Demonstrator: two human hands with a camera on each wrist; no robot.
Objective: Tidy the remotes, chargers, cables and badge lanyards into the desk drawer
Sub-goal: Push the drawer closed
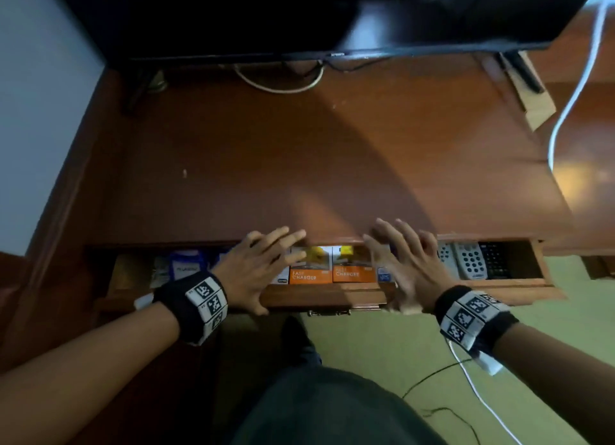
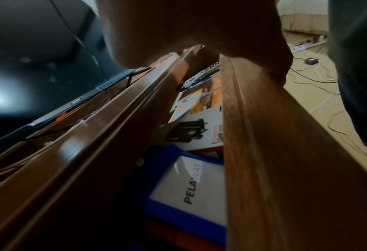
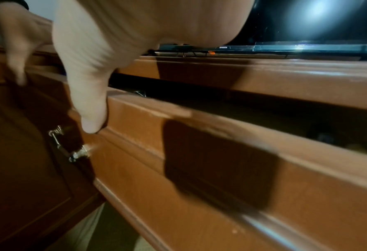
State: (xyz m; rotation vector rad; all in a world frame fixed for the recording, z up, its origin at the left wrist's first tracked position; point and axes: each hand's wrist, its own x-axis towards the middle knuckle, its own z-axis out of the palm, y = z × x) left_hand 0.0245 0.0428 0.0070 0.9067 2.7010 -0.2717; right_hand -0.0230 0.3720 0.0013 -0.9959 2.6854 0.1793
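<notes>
The desk drawer (image 1: pixel 319 298) stands partly out under the wooden desktop (image 1: pixel 299 162). Inside lie blue badge holders (image 1: pixel 184 265) at the left, two orange charger boxes (image 1: pixel 311 271) in the middle, and grey and black remotes (image 1: pixel 471 261) at the right. My left hand (image 1: pixel 256 265) and right hand (image 1: pixel 402 261) hover flat over the drawer, fingers spread and reaching the desk edge, holding nothing. Both thumbs press the drawer front (image 3: pixel 221 161). The left wrist view shows a badge holder (image 2: pixel 191 186) and a white charger box (image 2: pixel 199 130) inside the gap.
A dark TV (image 1: pixel 299 12) stands at the back of the desk with a cream cable (image 1: pixel 279 85) behind it. A white cable (image 1: pixel 572 95) hangs at the right. The drawer's metal handle (image 3: pixel 69 146) is between my thumbs. Thin cables (image 1: pixel 466 378) lie on the floor.
</notes>
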